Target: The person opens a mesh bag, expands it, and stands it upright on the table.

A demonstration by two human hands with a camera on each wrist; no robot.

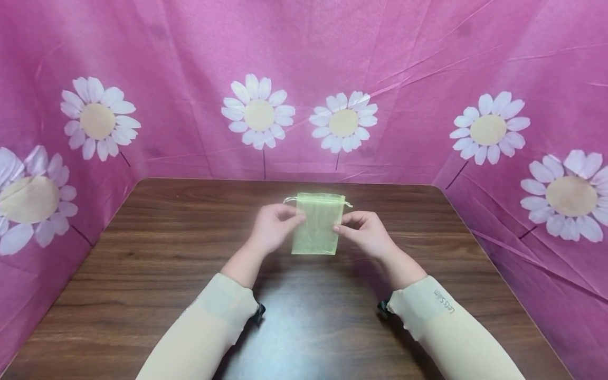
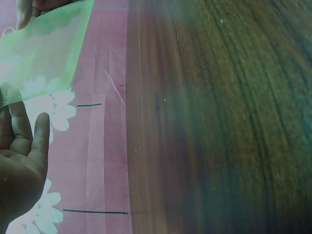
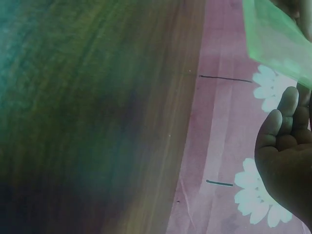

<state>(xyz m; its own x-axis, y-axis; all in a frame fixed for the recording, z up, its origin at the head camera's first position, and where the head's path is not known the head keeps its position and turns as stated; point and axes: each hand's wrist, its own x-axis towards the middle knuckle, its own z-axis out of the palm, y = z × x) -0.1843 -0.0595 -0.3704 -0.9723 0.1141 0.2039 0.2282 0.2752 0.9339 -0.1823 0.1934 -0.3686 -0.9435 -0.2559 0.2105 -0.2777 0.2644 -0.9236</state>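
A small sheer yellow-green drawstring pouch (image 1: 317, 227) is held up flat over the wooden table, its corded top edge toward the far side. My left hand (image 1: 275, 227) pinches its left side edge between thumb and fingers. On the opposite edge, my right hand (image 1: 366, 232) pinches it the same way, a bit lower. White cord ends stick out at both top corners. In the left wrist view the see-through pouch (image 2: 46, 51) spans from the left hand (image 2: 24, 151) to the other hand's fingers. A corner of the pouch (image 3: 273, 41) shows above the right hand (image 3: 287, 141) in the right wrist view.
The dark wood-grain table (image 1: 142, 295) has rounded far corners. A pink cloth (image 1: 304, 47) printed with white daisies hangs round its back and sides. Both forearms wear pale sleeves (image 1: 209, 316) with a dark wrist device at each cuff.
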